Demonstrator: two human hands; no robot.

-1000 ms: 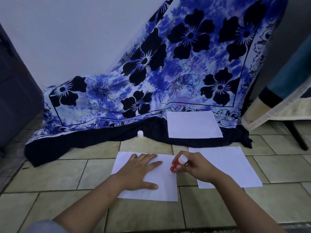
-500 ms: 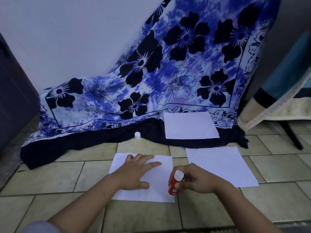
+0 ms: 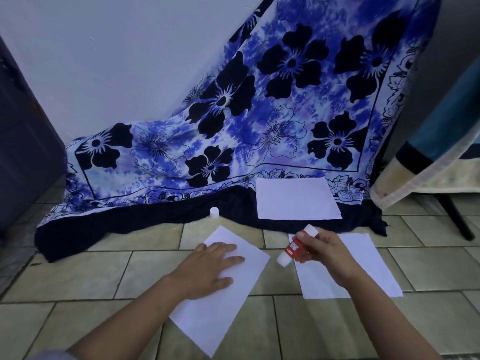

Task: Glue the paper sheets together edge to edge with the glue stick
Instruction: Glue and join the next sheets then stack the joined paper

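A white paper sheet lies turned at an angle on the tiled floor. My left hand presses flat on its upper part, fingers spread. My right hand grips a red glue stick, uncapped, its white tip pointing down-left just off the sheet's right corner. Under my right hand lies a second white sheet. A third sheet rests on the dark hem of the cloth further back. The glue stick's white cap stands by the cloth's edge.
A blue floral cloth drapes from the wall down onto the tiles. A dark cabinet stands at the left. At the right a covered piece of furniture with a dark leg overhangs the floor.
The left sheet has been rotated under my left hand from square-on to diagonal. My right hand has lifted the glue stick up and right, off the sheet's edge.
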